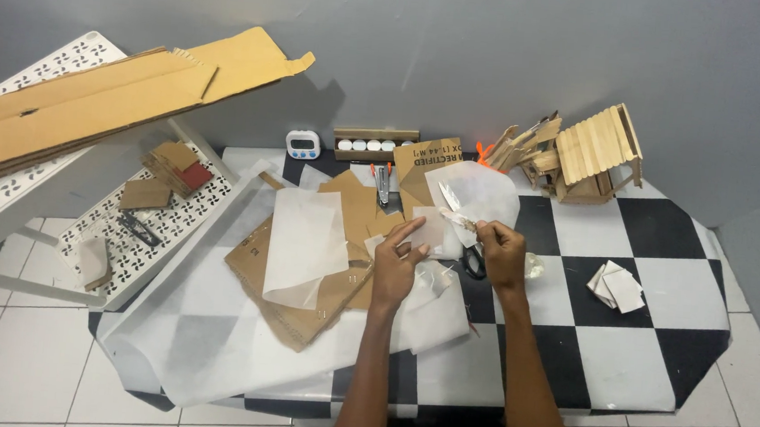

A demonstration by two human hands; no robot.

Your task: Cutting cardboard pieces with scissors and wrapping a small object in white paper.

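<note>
My left hand (pixel 397 265) pinches a small square of white paper (pixel 430 228) at its lower left corner, over the checkered mat. My right hand (pixel 500 250) grips a pair of scissors (pixel 458 212), blades pointing up and left at the paper's top edge; the black handle loop (pixel 474 264) shows below my fingers. A larger sheet of translucent white paper (pixel 481 190) lies behind the scissors. Flat brown cardboard pieces (pixel 300 311) lie just left of my left hand, with a white paper sheet (pixel 305 244) on top.
A craft-stick house (pixel 597 154) stands at the back right. Folded white squares (pixel 616 286) lie on the black-and-white mat (pixel 649 352). A white timer (pixel 302 144), a stapler (pixel 383 185) and a rack of white caps (pixel 374 145) sit at the wall. White shelves (pixel 162 223) hold cardboard at left.
</note>
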